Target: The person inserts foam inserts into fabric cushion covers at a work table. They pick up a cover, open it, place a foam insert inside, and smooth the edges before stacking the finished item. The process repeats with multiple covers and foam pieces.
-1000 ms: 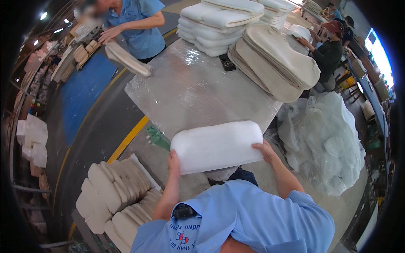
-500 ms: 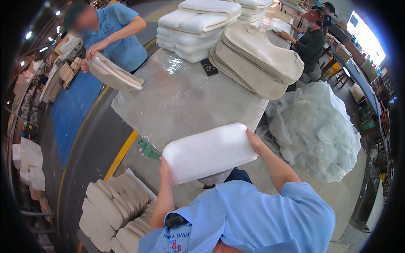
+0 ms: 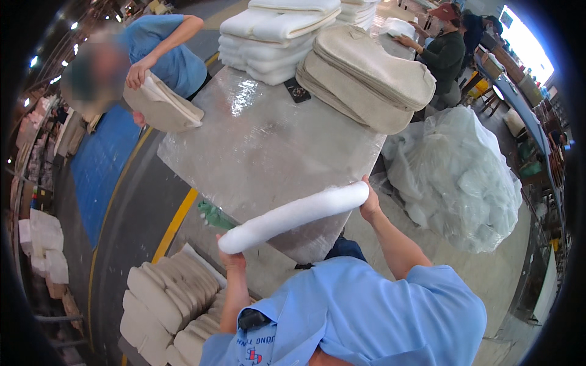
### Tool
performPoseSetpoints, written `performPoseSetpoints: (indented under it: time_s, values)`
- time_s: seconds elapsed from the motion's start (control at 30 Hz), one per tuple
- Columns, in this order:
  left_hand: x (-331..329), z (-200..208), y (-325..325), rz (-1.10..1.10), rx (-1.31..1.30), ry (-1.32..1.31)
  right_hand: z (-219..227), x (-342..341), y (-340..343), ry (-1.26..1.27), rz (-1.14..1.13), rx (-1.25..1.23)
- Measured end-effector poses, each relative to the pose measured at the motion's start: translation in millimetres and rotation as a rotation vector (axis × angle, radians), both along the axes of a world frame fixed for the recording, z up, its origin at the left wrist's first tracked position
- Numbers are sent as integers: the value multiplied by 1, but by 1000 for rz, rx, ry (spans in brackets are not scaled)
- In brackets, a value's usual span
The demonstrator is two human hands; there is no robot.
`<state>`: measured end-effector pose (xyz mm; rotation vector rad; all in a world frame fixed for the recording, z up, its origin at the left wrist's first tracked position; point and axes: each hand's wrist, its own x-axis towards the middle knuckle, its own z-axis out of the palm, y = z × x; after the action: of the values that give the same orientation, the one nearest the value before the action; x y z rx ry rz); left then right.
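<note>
A white padded foam piece, long with rounded ends, is held edge-up between my two hands over the near edge of the plastic-covered table. My left hand grips its left end, fingers partly hidden beneath it. At the other end my right hand is closed on it, the fingers curled along the side. On the far side of the table lie a stack of beige fabric covers and a tall pile of folded white padding.
A co-worker in blue handles a beige cover at the table's left. To the right stands a big clear plastic bag of white stuff. Beige cushions are stacked at lower left. Other people work at far right.
The white foam piece has been tilted from showing its broad face to showing its narrow edge, still in both hands. The co-worker has leaned lower over the beige cover.
</note>
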<state>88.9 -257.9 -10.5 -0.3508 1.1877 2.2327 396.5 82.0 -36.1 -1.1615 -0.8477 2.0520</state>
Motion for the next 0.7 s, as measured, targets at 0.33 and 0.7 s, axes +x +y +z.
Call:
performPoseSetpoints:
  time_s: [0.33,0.7]
  values:
    - [28,138,51,-491,-830,1570,-24,34,24,-237,153,174]
    - [95,129,111,-917,-1194,1761,194,-19,56,-263,1278,701]
